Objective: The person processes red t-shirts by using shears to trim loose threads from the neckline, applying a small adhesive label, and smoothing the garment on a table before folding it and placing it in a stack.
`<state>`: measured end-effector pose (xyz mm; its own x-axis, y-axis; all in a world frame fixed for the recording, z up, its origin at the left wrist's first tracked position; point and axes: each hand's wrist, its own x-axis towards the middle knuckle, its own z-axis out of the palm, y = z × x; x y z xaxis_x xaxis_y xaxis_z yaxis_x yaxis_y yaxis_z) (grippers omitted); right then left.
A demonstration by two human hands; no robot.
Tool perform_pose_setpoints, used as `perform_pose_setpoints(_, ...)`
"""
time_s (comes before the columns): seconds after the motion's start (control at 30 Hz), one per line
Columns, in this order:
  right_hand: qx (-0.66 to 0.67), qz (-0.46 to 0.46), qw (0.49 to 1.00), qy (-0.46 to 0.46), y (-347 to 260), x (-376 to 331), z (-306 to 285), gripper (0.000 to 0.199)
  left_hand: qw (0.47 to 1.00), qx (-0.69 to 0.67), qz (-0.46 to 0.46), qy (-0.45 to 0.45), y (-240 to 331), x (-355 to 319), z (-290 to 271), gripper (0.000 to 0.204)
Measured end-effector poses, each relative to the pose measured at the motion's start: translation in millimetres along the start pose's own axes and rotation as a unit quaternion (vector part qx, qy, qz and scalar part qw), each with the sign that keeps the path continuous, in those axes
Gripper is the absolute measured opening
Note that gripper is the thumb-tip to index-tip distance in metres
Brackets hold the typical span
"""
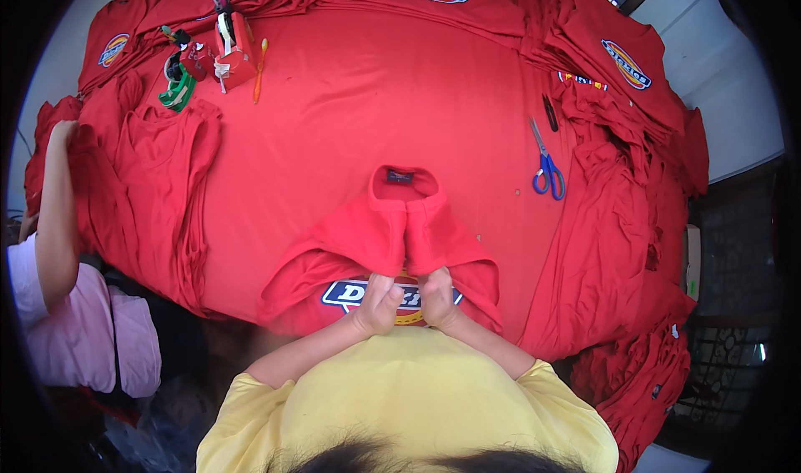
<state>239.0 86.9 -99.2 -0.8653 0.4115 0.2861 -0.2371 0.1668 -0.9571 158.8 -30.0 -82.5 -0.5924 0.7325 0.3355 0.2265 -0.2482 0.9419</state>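
A red shirt (334,239) lies folded up on the near part of the table, with a dark label inside its neck opening and a blue, white and yellow print below. My left hand (379,306) is closed on cloth gathered just left of the shirt's middle. Close beside it, my right hand (438,298) pinches the matching cloth on the right. Between the two hands a narrow dark gap runs up toward the collar. Both hands partly cover the print, and the fingertips are hidden under or behind the fabric.
Blue-handled scissors (548,173) and a small dark tool (550,113) lie at the right. Tape dispensers, a red one (236,52) and a green one (177,89), stand far left near an orange brush (260,71). Red shirt piles (601,223) edge the table. Another person's arm (57,214) reaches in at left.
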Motion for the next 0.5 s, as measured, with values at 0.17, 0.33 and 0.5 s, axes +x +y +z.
perform_pose_setpoints(0.17, 0.181, 0.168, 0.964, 0.099, -6.0, -4.9, 15.0, 0.030, 1.000, 0.000, -0.004, -0.009, -5.8, -3.0, -0.8, 0.070)
perform_pose_setpoints(0.33, -0.042, -0.020, 0.998, 0.044, -35.7, 9.7, 14.9, 0.020, 0.999, -0.007, 0.021, -0.050, -7.8, -8.1, 0.6, 0.080)
perform_pose_setpoints(0.5, -0.017, -0.083, 0.996, -0.040, -20.2, 0.9, 9.8, 0.051, 0.996, -0.013, 0.046, -0.080, 0.4, -8.1, 1.4, 0.089)
